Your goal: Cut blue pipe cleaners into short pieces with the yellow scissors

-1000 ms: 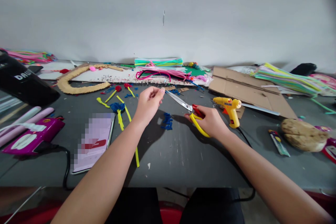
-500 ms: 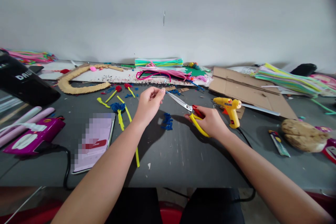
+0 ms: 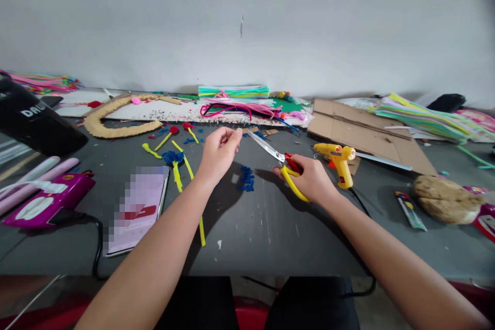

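My left hand is raised over the table, thumb and forefinger pinched together; anything between them is too small to make out. My right hand grips scissors by their red and yellow handles. The blades look closed and point up and left, their tip a little right of my left fingertips. Below and between the hands lies a small pile of short blue pieces. Left of my left hand are a blue flower-like piece with a yellow stem and a long yellow strip.
A yellow glue gun stands right of the scissors, before a cardboard sheet. A phone and a purple corded device lie left. Bundled pipe cleaners and a curved cardboard piece are at the back.
The scissors' tip has drawn slightly right, away from my left fingertips. A blue bit seen at those fingertips earlier no longer shows.
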Demonstrator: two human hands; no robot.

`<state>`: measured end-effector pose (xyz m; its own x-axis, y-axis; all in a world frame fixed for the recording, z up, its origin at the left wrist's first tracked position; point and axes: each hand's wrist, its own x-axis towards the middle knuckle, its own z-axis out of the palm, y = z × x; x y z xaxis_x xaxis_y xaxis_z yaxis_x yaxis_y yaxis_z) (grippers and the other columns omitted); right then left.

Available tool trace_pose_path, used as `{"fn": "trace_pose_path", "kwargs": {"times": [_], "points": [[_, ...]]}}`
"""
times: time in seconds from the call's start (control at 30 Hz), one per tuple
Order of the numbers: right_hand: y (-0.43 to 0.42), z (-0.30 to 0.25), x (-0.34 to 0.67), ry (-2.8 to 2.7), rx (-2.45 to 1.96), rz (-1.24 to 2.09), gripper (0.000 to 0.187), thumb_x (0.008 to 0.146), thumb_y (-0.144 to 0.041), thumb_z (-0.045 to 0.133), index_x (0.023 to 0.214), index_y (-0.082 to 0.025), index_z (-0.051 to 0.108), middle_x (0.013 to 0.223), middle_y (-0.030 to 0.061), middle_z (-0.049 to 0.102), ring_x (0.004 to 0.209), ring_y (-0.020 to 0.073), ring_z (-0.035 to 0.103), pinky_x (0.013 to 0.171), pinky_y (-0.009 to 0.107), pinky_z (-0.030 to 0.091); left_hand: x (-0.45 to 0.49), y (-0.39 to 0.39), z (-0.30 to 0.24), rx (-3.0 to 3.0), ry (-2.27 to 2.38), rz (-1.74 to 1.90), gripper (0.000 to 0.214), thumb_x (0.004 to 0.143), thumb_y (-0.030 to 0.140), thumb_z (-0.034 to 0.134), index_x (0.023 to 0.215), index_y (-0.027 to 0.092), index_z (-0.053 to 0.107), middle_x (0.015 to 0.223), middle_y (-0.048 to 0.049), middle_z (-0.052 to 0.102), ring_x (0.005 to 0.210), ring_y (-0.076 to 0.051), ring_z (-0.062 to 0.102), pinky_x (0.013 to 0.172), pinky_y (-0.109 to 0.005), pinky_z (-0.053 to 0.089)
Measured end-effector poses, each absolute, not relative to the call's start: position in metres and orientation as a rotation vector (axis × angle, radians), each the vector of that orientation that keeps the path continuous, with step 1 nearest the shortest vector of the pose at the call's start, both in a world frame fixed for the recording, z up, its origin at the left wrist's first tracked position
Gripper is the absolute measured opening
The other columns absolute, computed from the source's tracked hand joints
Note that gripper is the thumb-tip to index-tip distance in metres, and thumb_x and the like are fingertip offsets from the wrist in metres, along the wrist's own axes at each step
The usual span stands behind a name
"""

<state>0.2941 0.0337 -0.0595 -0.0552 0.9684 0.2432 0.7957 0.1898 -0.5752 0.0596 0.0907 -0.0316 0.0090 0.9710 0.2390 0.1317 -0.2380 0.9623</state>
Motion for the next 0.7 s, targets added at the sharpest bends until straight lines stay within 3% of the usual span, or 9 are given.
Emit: {"fn": "trace_pose_path", "kwargs": {"times": [0.7], "points": [[0.0364,-0.0624,0.2967,-1.941,-1.607,0.37,0.036,0.08,-0.046,0.068,0.067,-0.02,0.047,0.058,-0.0046,0.044,0.059,0.0111,0.031,0.053,0.026,0.025,0.0578,0.0914,-0.0332,1.512,1.179,1.329,0.032,0.087,0.047,0.067,0.074,0.018,0.062,0.064,0.0007,0.056,0.06,-0.012,0.052,0.058,-0.025,0.043]]}}
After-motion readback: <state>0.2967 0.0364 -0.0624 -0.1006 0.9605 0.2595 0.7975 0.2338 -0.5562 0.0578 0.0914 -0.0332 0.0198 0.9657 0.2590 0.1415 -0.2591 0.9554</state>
